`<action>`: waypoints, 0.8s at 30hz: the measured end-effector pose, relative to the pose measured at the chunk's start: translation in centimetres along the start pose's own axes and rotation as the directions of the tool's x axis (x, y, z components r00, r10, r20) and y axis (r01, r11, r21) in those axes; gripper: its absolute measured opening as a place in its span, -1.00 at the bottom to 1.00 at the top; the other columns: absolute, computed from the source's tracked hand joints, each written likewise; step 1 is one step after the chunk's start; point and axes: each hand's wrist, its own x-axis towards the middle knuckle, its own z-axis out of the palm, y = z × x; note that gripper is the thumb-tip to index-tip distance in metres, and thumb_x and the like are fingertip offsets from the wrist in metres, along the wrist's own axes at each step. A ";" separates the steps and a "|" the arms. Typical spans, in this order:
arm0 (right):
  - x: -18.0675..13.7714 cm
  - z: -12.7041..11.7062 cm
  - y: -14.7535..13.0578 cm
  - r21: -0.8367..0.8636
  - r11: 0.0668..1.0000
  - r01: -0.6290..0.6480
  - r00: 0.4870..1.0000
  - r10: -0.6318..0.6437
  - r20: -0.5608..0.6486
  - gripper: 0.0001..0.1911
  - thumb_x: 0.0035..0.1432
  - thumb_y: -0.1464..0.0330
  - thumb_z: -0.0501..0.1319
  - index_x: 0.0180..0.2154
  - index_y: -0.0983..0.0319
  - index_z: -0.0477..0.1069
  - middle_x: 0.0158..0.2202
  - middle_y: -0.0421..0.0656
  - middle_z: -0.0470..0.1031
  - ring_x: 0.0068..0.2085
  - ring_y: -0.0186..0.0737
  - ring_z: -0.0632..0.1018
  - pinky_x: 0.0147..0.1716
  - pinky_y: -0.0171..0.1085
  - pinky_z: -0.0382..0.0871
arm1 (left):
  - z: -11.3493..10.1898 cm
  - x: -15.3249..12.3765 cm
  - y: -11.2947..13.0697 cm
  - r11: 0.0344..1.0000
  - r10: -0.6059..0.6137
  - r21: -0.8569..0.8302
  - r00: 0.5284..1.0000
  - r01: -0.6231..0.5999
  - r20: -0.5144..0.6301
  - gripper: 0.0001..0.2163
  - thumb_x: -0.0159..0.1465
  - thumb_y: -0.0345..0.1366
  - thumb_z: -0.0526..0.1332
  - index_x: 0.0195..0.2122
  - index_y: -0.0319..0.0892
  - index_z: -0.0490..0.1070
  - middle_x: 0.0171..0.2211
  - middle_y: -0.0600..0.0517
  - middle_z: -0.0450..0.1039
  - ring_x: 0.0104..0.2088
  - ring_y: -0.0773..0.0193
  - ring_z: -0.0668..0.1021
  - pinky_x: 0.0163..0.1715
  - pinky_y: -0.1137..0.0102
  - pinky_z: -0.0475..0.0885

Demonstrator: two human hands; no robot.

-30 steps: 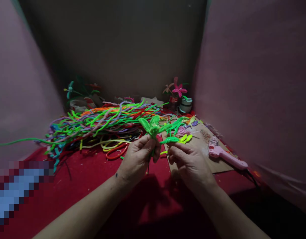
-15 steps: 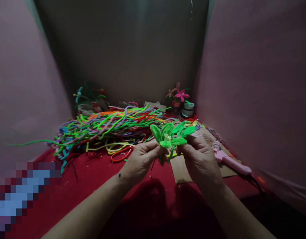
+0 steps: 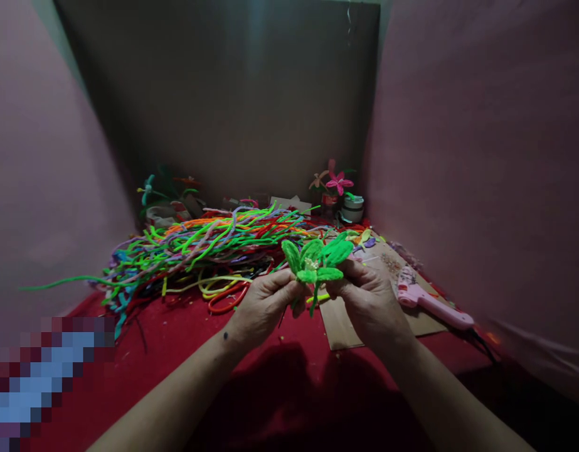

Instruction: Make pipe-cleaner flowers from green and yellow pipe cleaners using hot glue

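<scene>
A green pipe-cleaner flower with a pale yellow centre is held up above the red cloth, between both hands. My left hand pinches it from the left side, just below the petals. My right hand is closed on its right side, thumb and fingers at the right-hand petals and near the stem. A short green stem hangs down between the hands. The fingertips are partly hidden by the petals.
Behind lies a large heap of coloured pipe cleaners. On the right a pink glue gun rests on cardboard. Farther back are a pink flower and a small white pot. Pink side walls enclose the red cloth.
The right-hand petals have drawn closer to the rest of the flower as my right hand shifted slightly left. The whole view has shifted a little too.
</scene>
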 end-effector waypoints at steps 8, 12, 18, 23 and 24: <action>0.5 0.9 -0.9 0.323 0.946 0.010 1.000 -0.007 -0.010 -0.95 -0.05 0.39 0.28 -0.45 0.15 0.52 -0.43 -0.21 0.49 -0.35 -0.27 0.45 -0.23 -0.22 0.31 | 0.0 -0.2 0.4 1.000 0.000 0.005 0.997 -0.001 0.071 -0.76 0.23 -0.22 0.11 -0.49 -0.24 0.38 -0.61 0.09 0.28 -0.55 0.42 0.32 -0.46 0.45 0.22; 0.5 1.2 -0.8 0.350 0.936 0.018 1.000 -0.025 0.016 -0.92 -0.02 0.42 0.27 -0.43 0.14 0.53 -0.41 -0.23 0.52 -0.32 -0.27 0.48 -0.12 -0.18 0.31 | 0.0 -0.2 0.5 1.000 -0.020 0.014 0.997 0.019 0.072 -0.76 0.23 -0.21 0.12 -0.47 -0.26 0.39 -0.61 0.08 0.29 -0.56 0.43 0.32 -0.49 0.46 0.22; 0.1 1.4 -0.8 0.361 0.932 0.026 0.999 -0.031 0.008 -0.94 -0.03 0.42 0.28 -0.43 0.16 0.53 -0.42 -0.21 0.53 -0.31 -0.24 0.49 -0.14 -0.18 0.32 | 0.2 -0.2 0.4 0.999 -0.016 0.048 0.998 0.014 0.055 -0.76 0.24 -0.25 0.10 -0.46 -0.28 0.41 -0.61 0.08 0.28 -0.56 0.43 0.32 -0.48 0.45 0.22; 0.1 1.4 -0.8 0.335 0.941 0.045 0.998 -0.059 0.030 -0.89 0.02 0.42 0.25 -0.39 0.15 0.55 -0.41 -0.20 0.53 -0.31 -0.25 0.49 -0.18 -0.20 0.33 | 0.3 -0.4 0.6 0.998 0.047 0.043 0.999 -0.047 0.020 -0.75 0.25 -0.23 0.09 -0.50 -0.26 0.37 -0.61 0.10 0.25 -0.58 0.45 0.28 -0.50 0.45 0.20; 0.1 1.3 -0.8 0.319 0.946 0.050 0.998 -0.062 0.029 -0.89 0.02 0.42 0.25 -0.39 0.15 0.55 -0.42 -0.20 0.52 -0.32 -0.26 0.48 -0.18 -0.21 0.33 | 0.3 -0.4 0.5 0.998 0.049 0.036 0.999 -0.050 0.023 -0.75 0.25 -0.23 0.08 -0.50 -0.25 0.36 -0.61 0.10 0.25 -0.58 0.45 0.29 -0.49 0.45 0.20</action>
